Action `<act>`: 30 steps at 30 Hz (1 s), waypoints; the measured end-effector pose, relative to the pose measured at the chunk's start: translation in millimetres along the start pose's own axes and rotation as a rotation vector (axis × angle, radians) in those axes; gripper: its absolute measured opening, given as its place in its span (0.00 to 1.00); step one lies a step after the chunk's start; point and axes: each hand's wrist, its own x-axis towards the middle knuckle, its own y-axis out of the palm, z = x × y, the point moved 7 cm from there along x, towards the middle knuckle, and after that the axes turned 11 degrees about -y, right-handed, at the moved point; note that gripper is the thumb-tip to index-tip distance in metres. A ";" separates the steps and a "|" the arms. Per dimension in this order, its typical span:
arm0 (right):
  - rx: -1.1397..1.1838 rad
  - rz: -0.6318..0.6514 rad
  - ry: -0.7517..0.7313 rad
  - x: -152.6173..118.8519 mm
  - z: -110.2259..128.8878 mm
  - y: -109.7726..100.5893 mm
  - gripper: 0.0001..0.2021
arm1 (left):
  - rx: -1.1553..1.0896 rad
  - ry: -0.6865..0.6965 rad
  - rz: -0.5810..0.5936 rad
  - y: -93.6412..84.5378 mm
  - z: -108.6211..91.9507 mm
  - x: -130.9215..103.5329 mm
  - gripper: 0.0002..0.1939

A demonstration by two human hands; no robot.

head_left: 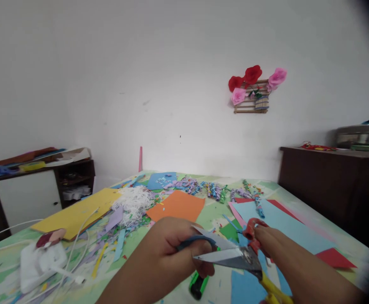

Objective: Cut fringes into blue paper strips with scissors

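Note:
My left hand is closed on a small dark blue paper strip, which curves between thumb and fingers. In my right hand are scissors with one red and one yellow handle. Their blades are apart and point left, close to the blue strip and my left fingertips. Beneath my hands lies a green and black cutter. Light blue paper lies on the table under the scissors.
Orange paper, yellow sheets, white shreds and curled paper pieces cover the table's far and left parts. A white power strip with cables is at left. Light blue sheets lie at right.

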 end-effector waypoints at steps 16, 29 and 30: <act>0.043 0.003 -0.002 -4.9 5.3 -0.9 0.40 | 0.196 0.118 0.015 8.4 -12.9 -8.9 0.11; 0.113 -0.055 0.039 0.9 4.3 -5.4 0.35 | 0.320 0.335 0.039 7.6 -27.6 -17.3 0.12; 0.115 -0.057 0.039 1.2 4.0 -6.4 0.35 | 0.305 0.309 0.051 7.8 -27.1 -16.7 0.12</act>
